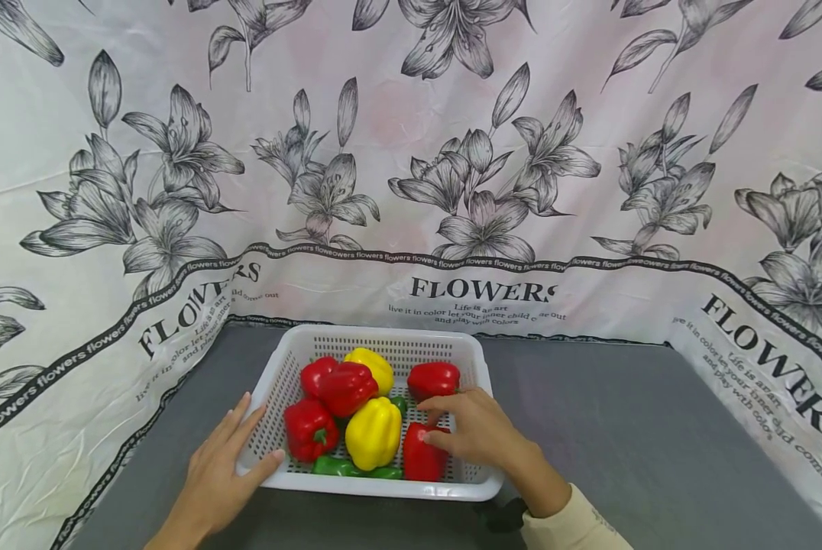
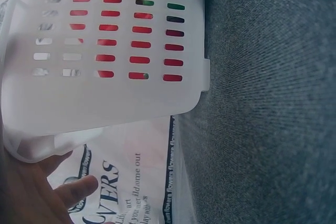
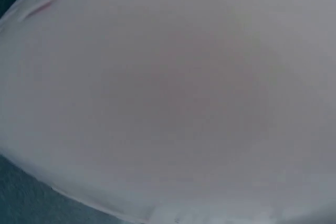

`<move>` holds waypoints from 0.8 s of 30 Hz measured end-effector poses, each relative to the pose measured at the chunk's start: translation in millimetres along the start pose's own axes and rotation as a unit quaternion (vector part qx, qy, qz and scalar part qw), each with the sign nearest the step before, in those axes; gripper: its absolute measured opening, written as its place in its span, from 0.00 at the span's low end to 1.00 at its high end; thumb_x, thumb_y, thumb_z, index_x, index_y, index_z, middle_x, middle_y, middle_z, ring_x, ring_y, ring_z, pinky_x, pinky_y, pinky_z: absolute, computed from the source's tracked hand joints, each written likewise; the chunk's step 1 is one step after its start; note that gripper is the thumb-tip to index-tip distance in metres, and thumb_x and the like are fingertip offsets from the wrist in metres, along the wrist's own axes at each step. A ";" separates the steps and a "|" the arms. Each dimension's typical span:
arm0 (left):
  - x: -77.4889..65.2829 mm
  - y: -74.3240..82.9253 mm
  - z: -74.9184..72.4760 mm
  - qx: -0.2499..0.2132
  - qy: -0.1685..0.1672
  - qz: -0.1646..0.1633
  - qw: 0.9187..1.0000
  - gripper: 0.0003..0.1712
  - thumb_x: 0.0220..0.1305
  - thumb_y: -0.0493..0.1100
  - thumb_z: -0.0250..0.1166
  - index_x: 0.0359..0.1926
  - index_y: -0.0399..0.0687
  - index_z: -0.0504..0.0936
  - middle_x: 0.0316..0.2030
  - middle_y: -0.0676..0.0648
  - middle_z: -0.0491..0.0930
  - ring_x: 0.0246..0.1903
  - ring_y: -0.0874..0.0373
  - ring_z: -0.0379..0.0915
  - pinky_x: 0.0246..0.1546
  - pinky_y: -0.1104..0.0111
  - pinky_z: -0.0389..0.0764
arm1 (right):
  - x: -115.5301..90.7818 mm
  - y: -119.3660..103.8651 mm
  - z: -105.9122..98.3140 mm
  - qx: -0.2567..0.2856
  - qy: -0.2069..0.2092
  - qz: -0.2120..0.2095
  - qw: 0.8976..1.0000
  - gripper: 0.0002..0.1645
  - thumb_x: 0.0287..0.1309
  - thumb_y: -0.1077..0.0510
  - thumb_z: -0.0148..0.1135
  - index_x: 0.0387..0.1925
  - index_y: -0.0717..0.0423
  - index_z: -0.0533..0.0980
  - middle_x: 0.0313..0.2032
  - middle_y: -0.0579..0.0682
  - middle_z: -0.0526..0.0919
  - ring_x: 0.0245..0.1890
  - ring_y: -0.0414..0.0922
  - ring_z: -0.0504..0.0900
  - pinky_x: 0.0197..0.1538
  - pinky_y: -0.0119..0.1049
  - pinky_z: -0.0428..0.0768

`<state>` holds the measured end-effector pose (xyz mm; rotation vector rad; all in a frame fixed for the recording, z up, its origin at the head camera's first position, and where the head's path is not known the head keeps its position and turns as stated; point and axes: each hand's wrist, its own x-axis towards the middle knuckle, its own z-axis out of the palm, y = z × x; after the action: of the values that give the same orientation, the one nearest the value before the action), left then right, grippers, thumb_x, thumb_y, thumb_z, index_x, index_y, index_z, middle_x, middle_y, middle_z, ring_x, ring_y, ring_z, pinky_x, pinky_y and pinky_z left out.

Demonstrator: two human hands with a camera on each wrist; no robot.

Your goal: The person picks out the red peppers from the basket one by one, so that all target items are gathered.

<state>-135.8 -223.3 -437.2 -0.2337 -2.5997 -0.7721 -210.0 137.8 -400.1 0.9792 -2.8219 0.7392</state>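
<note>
Head view: The white slotted basket (image 1: 377, 486) stood on the grey bench (image 1: 610, 435), with a flower-printed cloth (image 1: 480, 176) behind and at both sides.
Left hand: The left hand (image 1: 215, 466) was spread wide at the basket's left side, fingers nearly straight, thumb at the rim by the near left corner.
Right hand: The right hand (image 1: 476, 428), below a cream sleeve (image 1: 572, 523), reached over the right rim. Its thumb lay over the near right red pepper (image 1: 421, 461), with a gap between thumb and fingers; I could not tell whether it gripped the pepper.
Other reds: A far right red pepper (image 1: 433, 380) lay just beyond the fingers; three red peppers (image 1: 311, 431) were grouped at the left.
Yellows and greens: One yellow pepper (image 1: 374, 435) sat near the middle, a second yellow pepper (image 1: 377, 369) farther back; a green vegetable (image 1: 349, 467) lay along the near wall.
Left wrist view: Red, yellow and green showed through the basket's slots; the left hand's fingers were beside the rim, at lower left.
Right wrist view: A pale, blurred surface filled most of it, with red slivers at the top.
</note>
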 end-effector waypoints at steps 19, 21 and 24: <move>-1.5 -2.7 2.5 0.005 0.010 0.006 1.000 0.37 0.58 0.56 0.67 0.64 0.44 0.73 0.68 0.39 0.61 0.62 0.30 0.58 0.48 0.32 0.59 | 3.7 -7.8 -7.7 0.084 -0.074 0.001 0.994 0.26 0.51 0.54 0.73 0.54 0.47 0.80 0.46 0.44 0.77 0.44 0.44 0.74 0.46 0.39 0.79; -1.8 -3.0 2.7 0.004 0.011 0.008 1.000 0.37 0.58 0.56 0.67 0.64 0.44 0.73 0.68 0.39 0.61 0.62 0.30 0.58 0.49 0.32 0.59 | 4.0 -9.2 -6.7 0.069 -0.078 0.001 0.995 0.29 0.50 0.53 0.74 0.56 0.49 0.79 0.49 0.45 0.77 0.46 0.46 0.74 0.48 0.42 0.79; -1.8 -3.1 2.6 0.003 0.016 0.013 1.000 0.36 0.57 0.55 0.68 0.63 0.43 0.74 0.68 0.39 0.62 0.61 0.30 0.58 0.49 0.32 0.59 | 4.6 -11.4 -3.9 0.030 -0.088 0.004 0.996 0.34 0.48 0.49 0.75 0.59 0.50 0.77 0.52 0.46 0.77 0.48 0.46 0.75 0.53 0.47 0.76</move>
<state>-136.0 -224.5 -441.5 -0.2502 -2.5643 -0.7543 -207.1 129.2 -390.9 1.0937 -2.9696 0.7797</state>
